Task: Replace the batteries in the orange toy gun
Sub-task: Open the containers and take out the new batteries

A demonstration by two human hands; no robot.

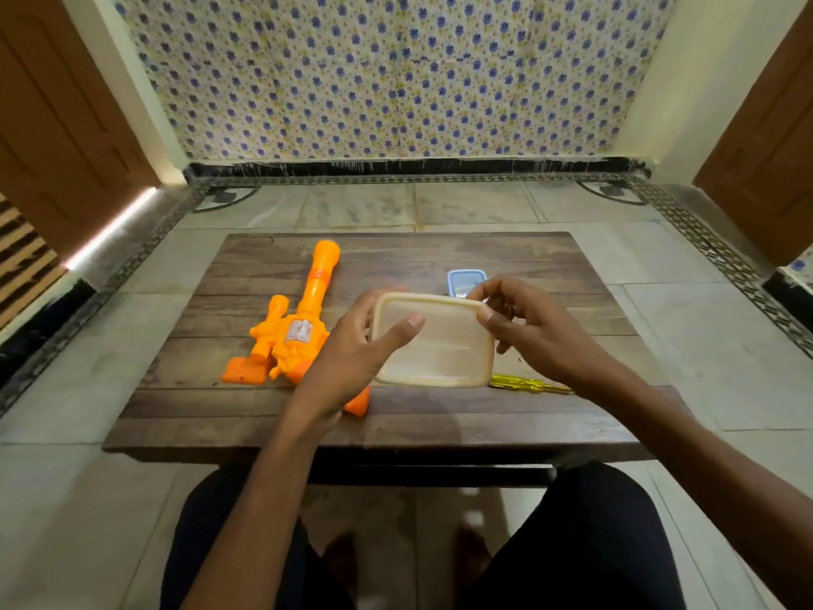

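The orange toy gun lies flat on the left half of the wooden table, barrel pointing away from me. A cream plastic box with its lid on sits at the table's middle. My left hand holds its left side, thumb lying on the lid. My right hand pinches the lid's far right corner with thumb and fingers. A yellow-handled screwdriver lies just right of the box, partly under my right forearm. No batteries are visible.
A small box with a blue lid stands behind the cream box, partly hidden by my right hand. The low table stands on a tiled floor. My knees are under its near edge.
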